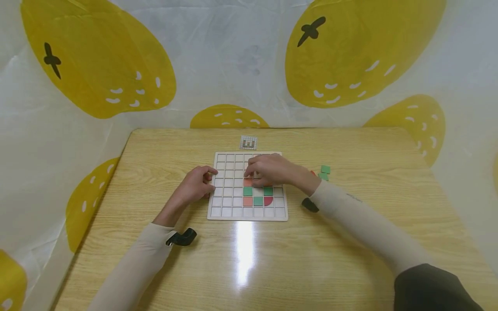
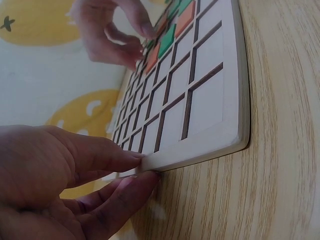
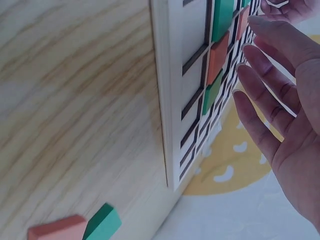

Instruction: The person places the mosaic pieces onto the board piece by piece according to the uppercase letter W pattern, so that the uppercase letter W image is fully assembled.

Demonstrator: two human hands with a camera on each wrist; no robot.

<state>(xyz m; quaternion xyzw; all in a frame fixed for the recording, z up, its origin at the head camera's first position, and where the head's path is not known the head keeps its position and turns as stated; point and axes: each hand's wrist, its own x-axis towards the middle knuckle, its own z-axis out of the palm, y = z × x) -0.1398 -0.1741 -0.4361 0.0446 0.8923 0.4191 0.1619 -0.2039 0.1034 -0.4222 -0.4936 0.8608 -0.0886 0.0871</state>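
Observation:
A white grid board point(image 1: 227, 212) lies on the table with several orange and green square tiles point(image 1: 247, 191) and a red rounded tile point(image 1: 268, 201) in its cells. My left hand point(image 1: 196, 185) holds the board's left edge; in the left wrist view, the fingertips point(image 2: 131, 159) lie on the rim and against its side. My right hand point(image 1: 270, 168) is over the board's upper middle, near an orange tile point(image 1: 248, 182). In the right wrist view its fingers point(image 3: 257, 82) are spread and slightly bent, with no tile seen in them. It hides part of the grid.
A small card point(image 1: 248, 142) with a grid pattern lies behind the board. Loose green tiles point(image 1: 325, 169) and a partly hidden red piece point(image 1: 313, 172) lie right of the board, beside my right forearm. Patterned white cloth point(image 1: 233, 65) stands beyond the table's back edge.

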